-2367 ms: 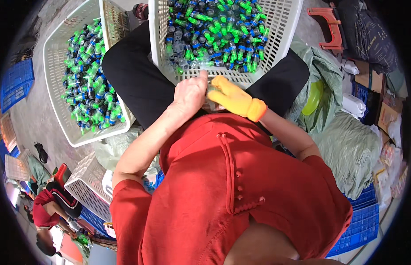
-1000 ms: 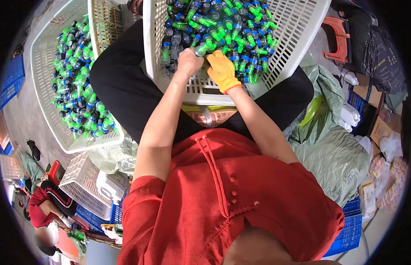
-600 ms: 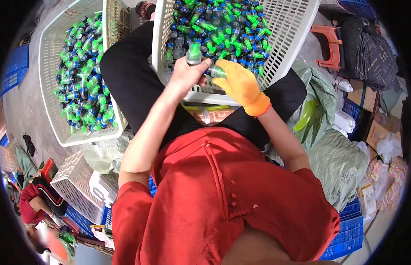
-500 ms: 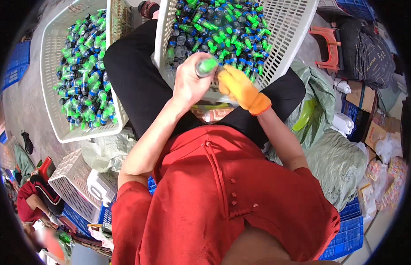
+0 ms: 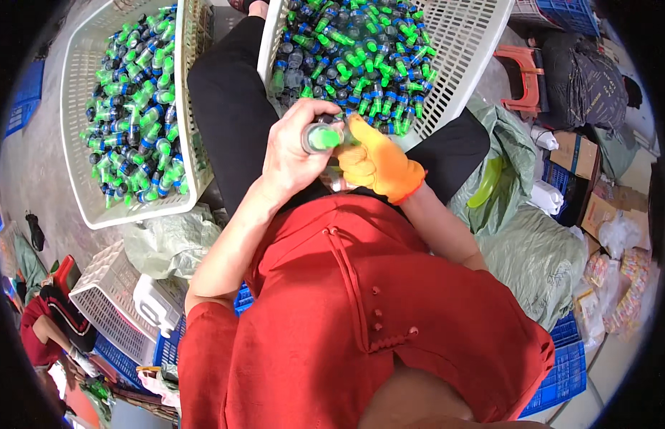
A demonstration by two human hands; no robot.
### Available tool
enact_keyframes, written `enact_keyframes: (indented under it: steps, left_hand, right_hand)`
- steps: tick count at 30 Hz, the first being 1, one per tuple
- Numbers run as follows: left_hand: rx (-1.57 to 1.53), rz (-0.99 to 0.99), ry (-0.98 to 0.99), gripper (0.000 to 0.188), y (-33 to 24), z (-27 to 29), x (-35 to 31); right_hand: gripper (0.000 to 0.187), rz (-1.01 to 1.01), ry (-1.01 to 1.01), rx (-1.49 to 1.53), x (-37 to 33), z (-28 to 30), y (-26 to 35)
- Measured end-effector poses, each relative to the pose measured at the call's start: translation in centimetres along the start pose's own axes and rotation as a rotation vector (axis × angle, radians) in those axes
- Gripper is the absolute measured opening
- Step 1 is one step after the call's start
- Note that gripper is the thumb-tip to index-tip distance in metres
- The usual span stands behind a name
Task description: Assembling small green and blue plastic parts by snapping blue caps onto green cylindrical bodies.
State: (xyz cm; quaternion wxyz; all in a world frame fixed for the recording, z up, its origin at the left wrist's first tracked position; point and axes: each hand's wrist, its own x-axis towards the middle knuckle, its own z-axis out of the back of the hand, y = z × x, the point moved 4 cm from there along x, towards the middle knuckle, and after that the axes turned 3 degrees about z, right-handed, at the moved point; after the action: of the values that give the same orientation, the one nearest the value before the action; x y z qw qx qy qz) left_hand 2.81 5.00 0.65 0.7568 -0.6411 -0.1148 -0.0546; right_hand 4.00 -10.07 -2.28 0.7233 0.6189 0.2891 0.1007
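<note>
My bare left hand (image 5: 289,154) is closed around a small clear bottle-shaped piece with a green tip (image 5: 322,139). The green end points toward me. Right beside it, my right hand (image 5: 374,161) wears a yellow-orange knit glove, its fingers curled and its thumb raised. What lies inside the gloved fingers is hidden. Both hands meet above my lap, at the near end of a white basket (image 5: 461,68). Heaped in that basket are many similar pieces (image 5: 361,53) with green tips, blue bands and dark or clear parts.
A second white basket (image 5: 73,136) at the left holds more such pieces (image 5: 139,107). On the right lie a green woven sack (image 5: 515,150), a red stool (image 5: 520,71) and a black bag (image 5: 586,89). Another person (image 5: 50,329) is at the lower left, near a white crate (image 5: 107,293).
My hands have come down and nearer to me with the piece. The gloved hand has turned, its thumb now upright. The view has shifted slightly.
</note>
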Motion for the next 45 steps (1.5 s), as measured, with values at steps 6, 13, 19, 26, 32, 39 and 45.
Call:
enact_keyframes:
  steps: [6, 13, 19, 26, 32, 39, 45]
  left_hand:
    - [0.015, -0.051, 0.035, 0.015, 0.0, 2.7, 1.9]
    - [-0.321, 0.659, -0.062, 0.019, 3.2, 1.4, 1.5]
    - [-0.020, 0.085, 0.018, 0.019, 0.2, 0.1, 4.5]
    - [0.319, 0.549, -0.592, 0.041, 4.2, 19.1, 4.4]
    - [0.671, 0.234, -0.391, 0.052, 4.4, 14.3, 3.9]
    - [0.758, 0.212, 0.290, 0.056, 11.7, -8.6, -1.5]
    - [0.326, 0.730, 0.413, 0.042, 10.2, -5.0, -2.4]
  right_hand:
    - [0.021, -0.600, 0.225, 1.066, 1.4, -1.5, 1.5]
    - [0.025, 0.501, -0.133, -0.516, 3.5, -0.4, 2.7]
    - [0.022, -0.006, 0.240, 0.581, 4.0, 3.9, 4.1]
    - [0.030, -0.444, -0.253, -0.273, 6.9, 11.5, -9.2]
    - [0.030, -0.402, -0.208, -1.186, 9.0, 10.4, -16.8]
    - [0.036, -0.378, 0.023, -0.161, 6.4, 8.0, -10.4]
    - [0.034, -0.201, -0.036, -0.168, 7.0, 7.3, -14.9]
